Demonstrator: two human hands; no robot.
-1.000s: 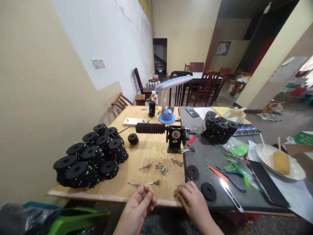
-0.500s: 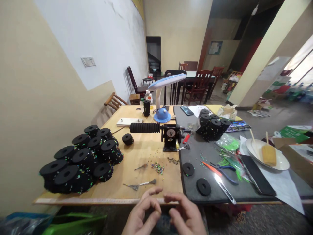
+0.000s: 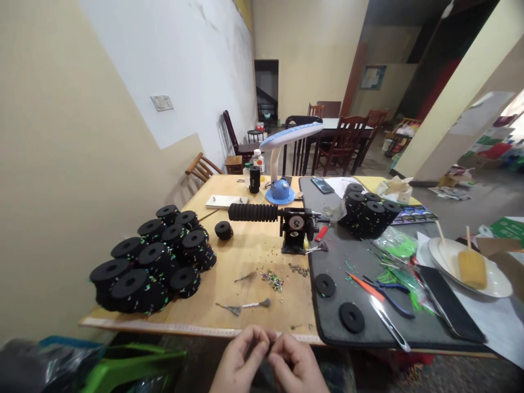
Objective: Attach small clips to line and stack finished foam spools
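Person's two hands at a worktable, seen from the head. The left hand [image 3: 242,357] and right hand [image 3: 295,361] meet at the near edge of the table [image 3: 200,256], knuckles almost touching. The fingers of both are curled inward, thumbs toward forefingers; whether anything is gripped between them cannot be told. Along the edge runs a pale marked strip [image 3: 164,328], partly covered by the fingertips.

Just beyond the right hand's fingers lie two small dark bits [image 3: 295,327], apart from the hand. Past the left hand's fingertips, near but untouched, is a grey tuft on a pale stem [image 3: 257,304], with a second tuft [image 3: 233,309] at its left end. Farther from the fingers lies a loose heap of coloured beads [image 3: 272,279], with small grey pieces [image 3: 299,269] to its right.

On the dark mat [image 3: 344,327], right of the hands, rest two flat black rings, one [image 3: 352,317] nearer than the other [image 3: 325,285], beside tweezers [image 3: 388,322] and pliers [image 3: 395,295]. Stacked black rings [image 3: 151,262] crowd the table's left side. Behind the beads stands a black machine [image 3: 295,229] bearing a ribbed roll [image 3: 252,212]; beyond it, a blue lamp [image 3: 280,192].
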